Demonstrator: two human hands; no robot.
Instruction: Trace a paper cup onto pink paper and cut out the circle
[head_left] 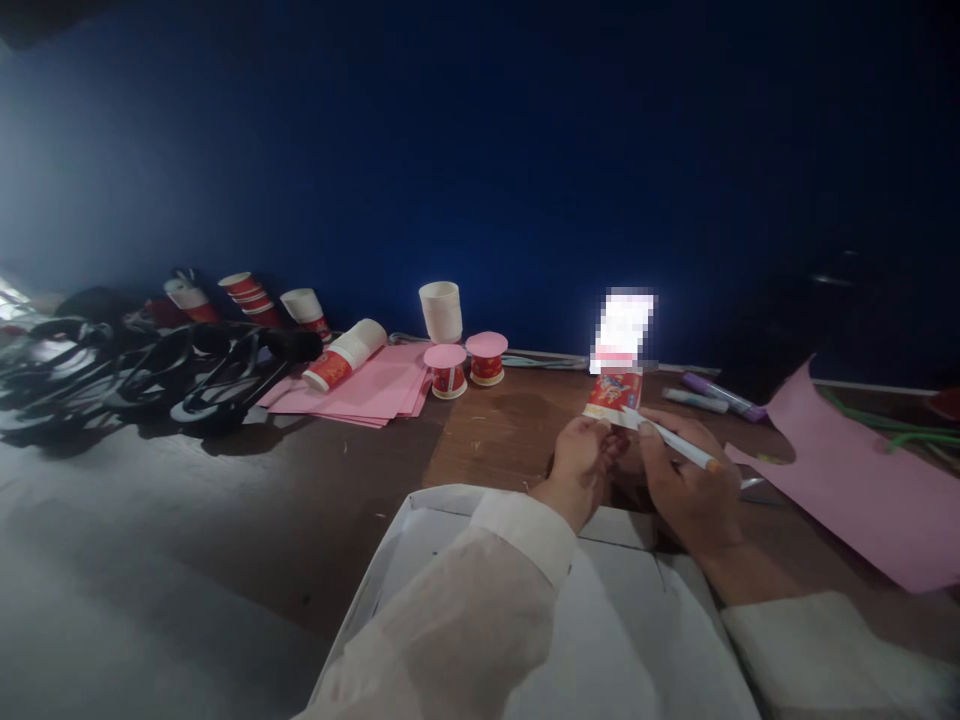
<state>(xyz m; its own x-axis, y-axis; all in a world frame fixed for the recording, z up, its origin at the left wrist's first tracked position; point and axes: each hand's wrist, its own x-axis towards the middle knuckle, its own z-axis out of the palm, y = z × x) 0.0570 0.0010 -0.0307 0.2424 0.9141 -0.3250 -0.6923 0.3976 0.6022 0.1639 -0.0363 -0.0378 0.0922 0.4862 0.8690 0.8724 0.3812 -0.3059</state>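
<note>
While the left hand [581,458] pinches its pale near edge between thumb and fingers, a red printed cup [616,390] is held up over the brown tabletop [495,430], its far end meeting a bright pixelated patch. The right hand [694,485] grips a white pen [684,444] with its fingers closed round the barrel, the tip at the cup's pale edge; whether it touches cannot be told. Just right of this hand lie a purple marker [726,396] and a paler marker [694,401], with a cut pink sheet [862,475] beyond. To the left stand two red cups topped with pink discs [487,345], near a white cup stack [441,312]. Further left, another cup stack [346,355] lies on pink sheets [401,385]. A shallow white box [622,620] sits beneath the forearms.
</note>
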